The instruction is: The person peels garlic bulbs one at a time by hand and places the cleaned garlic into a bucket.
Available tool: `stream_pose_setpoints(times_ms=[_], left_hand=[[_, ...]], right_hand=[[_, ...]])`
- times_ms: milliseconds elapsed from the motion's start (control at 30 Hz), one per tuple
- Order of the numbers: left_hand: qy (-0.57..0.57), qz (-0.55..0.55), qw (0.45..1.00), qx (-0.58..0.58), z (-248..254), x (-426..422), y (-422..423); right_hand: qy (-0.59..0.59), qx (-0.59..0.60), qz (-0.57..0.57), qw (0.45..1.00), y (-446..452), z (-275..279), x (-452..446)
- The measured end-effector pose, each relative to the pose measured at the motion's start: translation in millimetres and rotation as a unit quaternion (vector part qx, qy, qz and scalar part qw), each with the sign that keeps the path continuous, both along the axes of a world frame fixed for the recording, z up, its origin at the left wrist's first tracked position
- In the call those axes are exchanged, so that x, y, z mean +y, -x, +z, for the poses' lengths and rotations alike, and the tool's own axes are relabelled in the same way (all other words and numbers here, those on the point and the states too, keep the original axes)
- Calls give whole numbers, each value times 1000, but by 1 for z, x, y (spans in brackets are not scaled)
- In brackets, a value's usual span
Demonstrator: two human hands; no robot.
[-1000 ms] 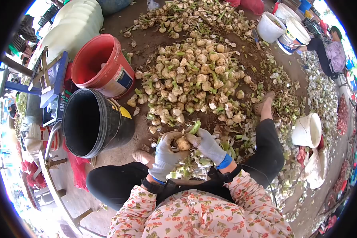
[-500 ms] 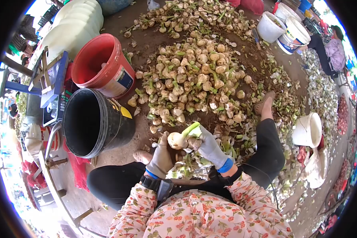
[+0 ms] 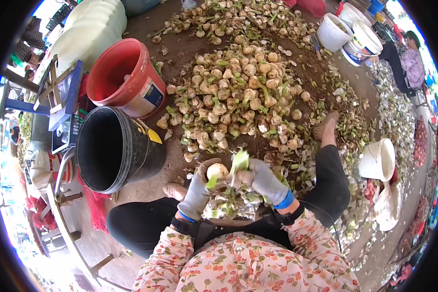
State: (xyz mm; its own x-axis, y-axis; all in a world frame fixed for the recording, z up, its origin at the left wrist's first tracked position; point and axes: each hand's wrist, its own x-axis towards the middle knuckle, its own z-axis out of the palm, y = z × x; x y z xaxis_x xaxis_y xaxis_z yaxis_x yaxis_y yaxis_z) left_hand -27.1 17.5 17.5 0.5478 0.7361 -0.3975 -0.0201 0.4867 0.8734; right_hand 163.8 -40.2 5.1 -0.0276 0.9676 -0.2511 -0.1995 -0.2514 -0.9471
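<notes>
A gloved left hand point(image 3: 197, 192) grips a garlic bulb point(image 3: 217, 171) at its left side, holding it in front of the body, just short of the near edge of a heaped garlic pile point(image 3: 238, 92). The bulb lies off the hand's thumb side, its pale round head facing away and its green stub point(image 3: 212, 182) pointing back toward the worker and slightly left, so the long axis runs roughly front to back. The left hand is the nearer, in contact. To its right, the right hand point(image 3: 267, 182) has its fingers pinched together on a green strip point(image 3: 240, 160) that stands up just beside the bulb; whether strip and bulb are joined cannot be told.

The ground point(image 3: 171, 168) carries everything around them. At left, a red bucket point(image 3: 124, 108) stands behind a black bucket point(image 3: 140, 155), both beside the pile's left edge. Right of the pile, leafy trimmings point(image 3: 338, 119) spread past the worker's outstretched leg to a tipped white bucket point(image 3: 372, 163). Toward the ground's far right corner, a seated person in a lilac top point(image 3: 412, 70) is near more white pails point(image 3: 333, 34).
</notes>
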Motion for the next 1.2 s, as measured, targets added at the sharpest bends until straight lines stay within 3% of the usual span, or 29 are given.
stream_pose_setpoints(times_ms=[33,100,133,167,200,233,300,367,567,633,733,767,833,933,967,1067,1100,1200], left_hand=[[78,12,993,-92,-1,0,3],[127,3,980,-152,7,0,6],[152,1,972,-180,10,-1,8],[159,15,977,-141,9,-1,8],[102,15,989,-109,8,-1,6],[46,13,996,-75,8,0,4],[-24,25,999,-33,-2,0,0],[-40,41,998,-13,-5,-3,-6],[-93,63,992,63,-6,-7,-12],[-137,27,983,119,-5,-6,-8],[-144,57,977,146,-12,-10,-9],[-105,35,985,129,-12,-9,-7],[-27,-7,995,93,-2,-3,0],[140,-67,979,-130,8,5,12],[144,-74,975,-154,5,4,11],[94,-39,980,-169,-1,-1,10],[48,-23,979,-195,-4,-1,5],[-90,57,994,3,1,2,3]], right_hand=[[0,27,-46,999,-8,-6,5],[-11,41,-163,986,-20,1,9],[25,-147,-77,986,-22,0,8],[58,-329,14,942,-24,-4,7],[88,-496,103,858,-24,-5,9],[-73,-549,42,832,-15,-6,3],[-120,-396,-8,910,-6,14,3],[-137,-298,-45,944,6,19,5],[-186,-487,11,853,20,21,5],[-176,-509,34,842,21,20,3],[-157,-522,32,838,24,17,3],[-149,-528,33,836,25,20,3],[-138,-448,1,883,25,21,4],[-84,-182,-73,977,21,7,6],[-39,-96,-75,992,17,-3,6],[40,73,-39,996,10,19,3],[26,46,-22,998,10,28,0],[12,60,-15,998,12,26,-6]])
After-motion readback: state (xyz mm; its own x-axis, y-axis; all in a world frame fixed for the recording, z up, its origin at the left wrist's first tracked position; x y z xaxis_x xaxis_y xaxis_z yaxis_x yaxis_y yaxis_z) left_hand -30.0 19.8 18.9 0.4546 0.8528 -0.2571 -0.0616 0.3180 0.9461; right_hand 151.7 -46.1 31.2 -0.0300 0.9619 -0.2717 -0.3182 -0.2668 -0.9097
